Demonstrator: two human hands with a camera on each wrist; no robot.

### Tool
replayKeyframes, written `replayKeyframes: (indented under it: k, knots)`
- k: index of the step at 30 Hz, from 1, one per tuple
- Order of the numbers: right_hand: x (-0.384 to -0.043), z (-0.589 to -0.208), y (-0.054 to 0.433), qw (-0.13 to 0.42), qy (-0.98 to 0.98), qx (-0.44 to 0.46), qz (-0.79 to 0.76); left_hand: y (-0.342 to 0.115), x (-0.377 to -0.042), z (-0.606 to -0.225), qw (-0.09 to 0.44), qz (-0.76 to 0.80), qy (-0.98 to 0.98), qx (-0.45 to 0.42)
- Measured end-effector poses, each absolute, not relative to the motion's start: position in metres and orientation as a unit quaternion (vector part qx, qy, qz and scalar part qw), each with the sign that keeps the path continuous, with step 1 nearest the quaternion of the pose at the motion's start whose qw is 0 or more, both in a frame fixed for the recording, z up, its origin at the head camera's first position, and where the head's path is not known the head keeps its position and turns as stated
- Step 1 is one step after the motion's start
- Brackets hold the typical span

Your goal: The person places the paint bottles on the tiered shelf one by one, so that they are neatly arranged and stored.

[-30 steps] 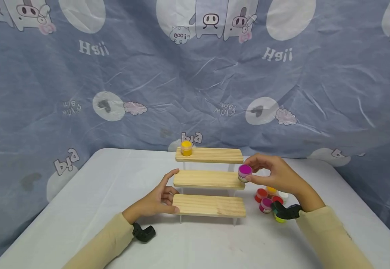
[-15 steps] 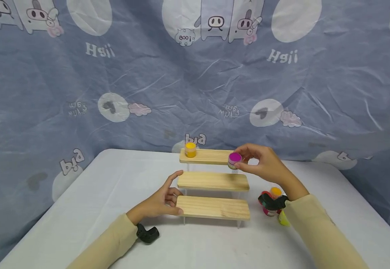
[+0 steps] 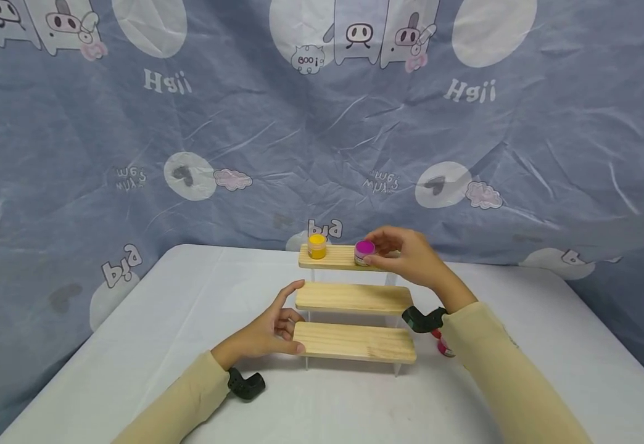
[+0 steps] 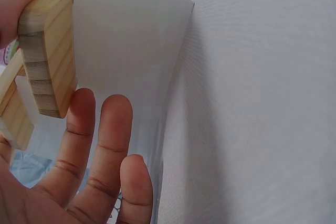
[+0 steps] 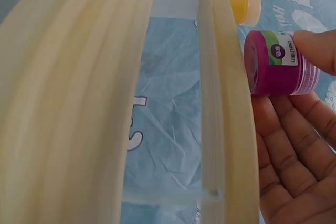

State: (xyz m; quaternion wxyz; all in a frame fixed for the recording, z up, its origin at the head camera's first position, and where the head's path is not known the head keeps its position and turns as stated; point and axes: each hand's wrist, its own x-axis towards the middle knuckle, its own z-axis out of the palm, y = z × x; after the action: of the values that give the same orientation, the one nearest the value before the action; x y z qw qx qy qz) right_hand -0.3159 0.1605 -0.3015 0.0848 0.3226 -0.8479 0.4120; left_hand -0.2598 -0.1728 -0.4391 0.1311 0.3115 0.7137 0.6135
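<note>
A three-tier wooden display stand (image 3: 353, 298) with clear supports stands on the table. At its left end my left hand (image 3: 263, 330) steadies it, thumb on the lowest board (image 4: 60, 30) and index fingertip at the middle board's end; the other fingers curl beside the support. My right hand (image 3: 413, 256) pinches a small purple paint jar (image 5: 278, 72) between thumb and fingers, upright at the middle of the top board, its base right at the wood in the right wrist view. To its left on that board sits a yellow paint jar (image 3: 317, 248).
On the table right of the stand, a red jar (image 3: 436, 333) and another purple jar (image 3: 445, 348) show partly from behind my right forearm. A blue printed cloth (image 3: 322, 123) hangs behind the white table (image 3: 216, 271). Black cameras are strapped to both wrists.
My right hand has carried the purple paint jar up and left, from beside the middle board to the top board. The left hand stays at the stand; the view has shifted slightly.
</note>
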Motion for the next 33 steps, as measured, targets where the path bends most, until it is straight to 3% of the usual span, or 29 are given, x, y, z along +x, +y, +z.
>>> replayKeyframes:
  k: [19, 33]
  knots:
    - [-0.329, -0.312, 0.139, 0.032, -0.842, 0.295, 0.451, -0.168, -0.256, -0.446, 0.139, 0.612, 0.715, 0.309]
    - [-0.335, -0.305, 0.122, 0.033, -0.84, 0.301, 0.449, -0.174, -0.259, -0.436, 0.132, 0.609, 0.72, 0.307]
